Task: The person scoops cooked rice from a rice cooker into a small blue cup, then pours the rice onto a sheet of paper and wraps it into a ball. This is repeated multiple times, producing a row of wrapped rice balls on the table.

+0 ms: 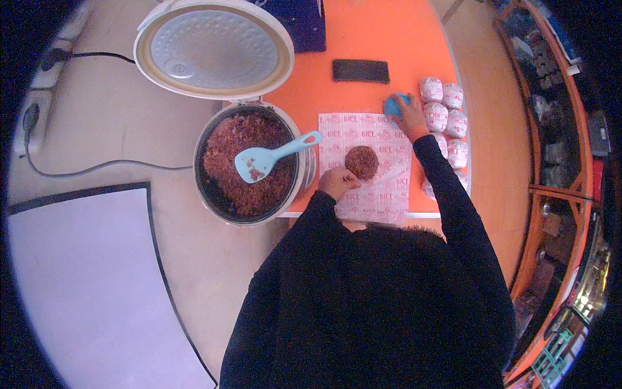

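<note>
My left hand [338,182] has its fingertips pinched at the printed wrapping paper [388,199], just below and left of a round brown rice patty [361,163]. The patty lies flat near the middle of the paper. Beyond the paper's upper right corner, my right hand [410,116] grips a round blue mould or cup [396,104] on the orange table [301,87]. My fingers cover part of the blue piece. Several paper-wrapped rounds [436,117] stand in two rows beside my right hand, and my right sleeve hides some of them.
To the left, an open rice cooker [296,194] holds brown rice, with a light-blue paddle [277,156] resting on it. Its lid [214,51] stands raised. A black phone [361,71] and a dark blue box [306,24] lie farther back. Power cords [112,167] run left.
</note>
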### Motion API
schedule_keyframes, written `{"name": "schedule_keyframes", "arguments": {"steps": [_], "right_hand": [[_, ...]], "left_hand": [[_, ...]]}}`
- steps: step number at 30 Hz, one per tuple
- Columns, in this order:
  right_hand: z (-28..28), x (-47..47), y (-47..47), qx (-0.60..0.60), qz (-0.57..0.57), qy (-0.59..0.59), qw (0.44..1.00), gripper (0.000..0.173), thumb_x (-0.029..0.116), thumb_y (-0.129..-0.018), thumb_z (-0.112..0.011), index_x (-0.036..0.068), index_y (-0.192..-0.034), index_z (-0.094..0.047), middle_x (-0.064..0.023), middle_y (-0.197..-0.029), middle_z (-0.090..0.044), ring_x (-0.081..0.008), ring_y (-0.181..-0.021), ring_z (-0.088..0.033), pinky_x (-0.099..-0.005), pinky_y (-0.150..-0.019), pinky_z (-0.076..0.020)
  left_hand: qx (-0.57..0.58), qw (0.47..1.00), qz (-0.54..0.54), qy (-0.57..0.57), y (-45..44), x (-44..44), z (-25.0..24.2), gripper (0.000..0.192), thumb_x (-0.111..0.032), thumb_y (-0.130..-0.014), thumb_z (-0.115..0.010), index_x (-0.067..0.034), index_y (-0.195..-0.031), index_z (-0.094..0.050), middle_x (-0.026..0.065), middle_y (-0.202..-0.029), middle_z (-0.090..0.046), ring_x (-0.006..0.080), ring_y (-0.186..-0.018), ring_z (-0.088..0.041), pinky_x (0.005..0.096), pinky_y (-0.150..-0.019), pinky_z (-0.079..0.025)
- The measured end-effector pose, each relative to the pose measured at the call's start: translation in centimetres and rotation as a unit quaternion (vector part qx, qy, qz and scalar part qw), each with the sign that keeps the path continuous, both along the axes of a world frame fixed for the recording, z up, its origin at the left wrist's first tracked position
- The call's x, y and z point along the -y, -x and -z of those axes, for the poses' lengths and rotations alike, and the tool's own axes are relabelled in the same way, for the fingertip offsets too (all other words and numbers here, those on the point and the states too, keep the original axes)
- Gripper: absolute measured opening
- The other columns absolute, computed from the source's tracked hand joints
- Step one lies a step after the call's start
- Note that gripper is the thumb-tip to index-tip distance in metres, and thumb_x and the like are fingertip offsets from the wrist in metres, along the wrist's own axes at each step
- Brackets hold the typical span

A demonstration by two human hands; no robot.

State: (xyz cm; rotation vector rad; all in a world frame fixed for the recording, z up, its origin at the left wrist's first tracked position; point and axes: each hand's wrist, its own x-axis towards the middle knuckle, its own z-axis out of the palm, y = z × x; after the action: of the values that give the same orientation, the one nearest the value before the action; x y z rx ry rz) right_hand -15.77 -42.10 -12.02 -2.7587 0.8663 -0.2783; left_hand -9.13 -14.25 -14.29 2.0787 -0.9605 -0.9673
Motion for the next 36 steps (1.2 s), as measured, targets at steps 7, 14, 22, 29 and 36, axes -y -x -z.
{"name": "schedule_keyframes", "arguments": {"steps": [7, 14, 22, 29, 36], "right_hand": [[4.1, -3.5, 7.7, 0.048, -0.123, -0.487, 0.863, 0.055, 0.032, -0.074, -0.068, 0.002, -0.116, -0.049, -0.0101, -0.105, -0.055, -0.0189, -0.098, -0.051, -0.0338, -0.083, -0.0429], [10.0, -7.2, 10.4, 0.150, 0.175, -0.463, 0.856, 0.031, 0.029, -0.079, -0.064, -0.001, -0.085, -0.060, 0.0006, -0.065, -0.055, -0.0107, -0.060, -0.049, -0.0266, -0.058, -0.0410], [8.3, -8.5, 10.5, 0.092, 0.097, -0.265, 0.955, 0.030, 0.027, -0.081, -0.058, -0.003, -0.083, -0.055, -0.0131, -0.074, -0.056, -0.0217, -0.065, -0.053, -0.0332, -0.060, -0.0443], [5.3, -8.9, 9.1, -0.050, 0.075, -0.084, 0.992, 0.020, 0.021, -0.076, -0.056, 0.004, -0.087, -0.056, -0.0144, -0.088, -0.055, -0.0298, -0.080, -0.056, -0.0400, -0.068, -0.0474], [4.6, -3.6, 1.7, -0.021, -0.114, 0.068, 0.991, 0.034, 0.025, -0.071, -0.064, 0.006, -0.098, -0.054, -0.0138, -0.096, -0.054, -0.0311, -0.093, -0.053, -0.0426, -0.074, -0.0430]], "left_hand": [[-0.044, 0.999, -0.004, -0.031, -1.9, 1.6, -0.2, 0.023, -0.028, -0.063, -0.076, -0.008, -0.072, -0.068, 0.0103, -0.079, -0.063, 0.0232, -0.073, -0.061, 0.0348, -0.067, -0.047], [0.129, 0.988, -0.002, 0.082, 0.0, -0.4, -2.5, 0.049, -0.024, -0.062, -0.076, -0.005, -0.103, -0.056, 0.0146, -0.098, -0.059, 0.0289, -0.087, -0.058, 0.0366, -0.075, -0.045], [0.055, 0.985, -0.161, 0.024, 0.8, -3.4, 1.3, 0.045, -0.002, -0.074, -0.055, -0.006, -0.118, -0.043, 0.0177, -0.095, -0.058, 0.0322, -0.091, -0.056, 0.0401, -0.080, -0.043], [0.415, 0.887, 0.135, 0.150, 6.2, -3.7, 1.1, 0.043, -0.019, -0.081, -0.048, -0.011, -0.123, -0.044, 0.0095, -0.115, -0.052, 0.0263, -0.103, -0.050, 0.0483, -0.090, -0.036], [0.424, 0.891, 0.148, 0.070, 7.8, -1.5, 1.4, 0.064, -0.025, -0.075, -0.059, -0.015, -0.132, -0.034, 0.0066, -0.135, -0.034, 0.0227, -0.125, -0.031, 0.0573, -0.098, -0.021]]}}
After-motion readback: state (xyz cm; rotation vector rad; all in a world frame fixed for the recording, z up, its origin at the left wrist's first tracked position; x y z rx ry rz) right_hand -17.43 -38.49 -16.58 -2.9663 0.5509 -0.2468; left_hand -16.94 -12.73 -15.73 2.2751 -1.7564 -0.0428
